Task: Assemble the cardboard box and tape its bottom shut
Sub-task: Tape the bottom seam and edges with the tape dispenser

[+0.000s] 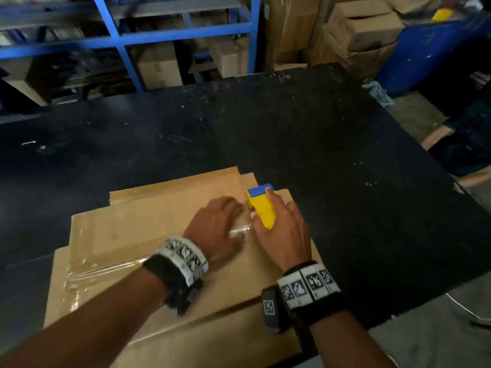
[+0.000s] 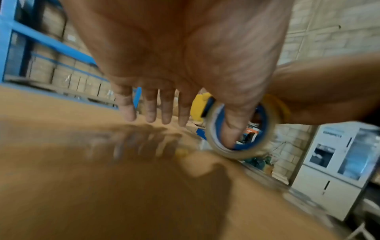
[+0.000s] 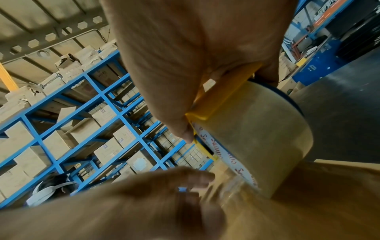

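Note:
A brown cardboard box point(image 1: 148, 235) lies on the black table point(image 1: 345, 168) with its flaps folded flat, and a strip of clear tape point(image 1: 106, 269) runs across its top from the left edge. My right hand point(image 1: 279, 224) grips a yellow and blue tape dispenser point(image 1: 261, 205) that stands on the box near its far right corner; its clear tape roll point(image 3: 257, 138) touches the cardboard. My left hand point(image 1: 220, 224) lies flat, fingers straight, on the taped seam just left of the dispenser. In the left wrist view the fingers point(image 2: 150, 110) stretch out over the cardboard point(image 2: 102, 186).
Blue metal shelving point(image 1: 127, 38) with cardboard cartons stands behind the table. More stacked cartons point(image 1: 358, 30) sit at the back right, beside a blue bin point(image 1: 425, 49). The table's right edge drops to a grey floor point(image 1: 438, 341).

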### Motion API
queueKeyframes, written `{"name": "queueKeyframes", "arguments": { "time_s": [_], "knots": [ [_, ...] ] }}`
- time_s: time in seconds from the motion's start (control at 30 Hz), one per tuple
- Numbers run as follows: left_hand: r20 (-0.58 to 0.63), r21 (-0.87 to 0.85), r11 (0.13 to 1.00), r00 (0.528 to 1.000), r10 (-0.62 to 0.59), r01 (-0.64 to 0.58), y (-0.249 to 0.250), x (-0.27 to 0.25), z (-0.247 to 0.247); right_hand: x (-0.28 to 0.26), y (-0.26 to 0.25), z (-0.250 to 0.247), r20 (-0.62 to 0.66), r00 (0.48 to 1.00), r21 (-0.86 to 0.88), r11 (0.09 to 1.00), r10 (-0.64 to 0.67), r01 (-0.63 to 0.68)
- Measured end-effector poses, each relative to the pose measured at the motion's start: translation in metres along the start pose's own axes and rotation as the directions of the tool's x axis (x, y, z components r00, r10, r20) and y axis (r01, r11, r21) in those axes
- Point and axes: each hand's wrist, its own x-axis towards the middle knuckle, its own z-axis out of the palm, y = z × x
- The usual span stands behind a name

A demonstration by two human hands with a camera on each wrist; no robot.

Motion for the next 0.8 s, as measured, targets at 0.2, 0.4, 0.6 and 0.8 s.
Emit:
{"name": "queueKeyframes", "arguments": {
  "time_s": [0.2,0.4,0.6,0.8],
  "knots": [
    [0.292,0.227,0.974,0.955,-0.051,-0.017,0.005,-0.036,0.042,0.001,0.0,0.001,0.046,0.999,-0.06,0.998,0.01,-0.007],
    [0.277,0.247,0.968,0.96,-0.041,-0.03,0.001,-0.033,0.048,-0.052,0.022,-0.014,0.037,0.999,-0.059,0.998,0.0,0.002],
    [0.286,0.236,0.972,0.957,-0.047,-0.023,-0.001,-0.031,0.049,-0.172,0.073,-0.032,0.08,0.996,-0.038,0.999,0.039,-0.036],
    [0.299,0.253,0.967,0.952,-0.057,-0.022,-0.001,-0.029,0.051,-0.216,0.093,-0.025,0.046,0.998,-0.063,0.997,0.05,-0.048]
  ]
}}
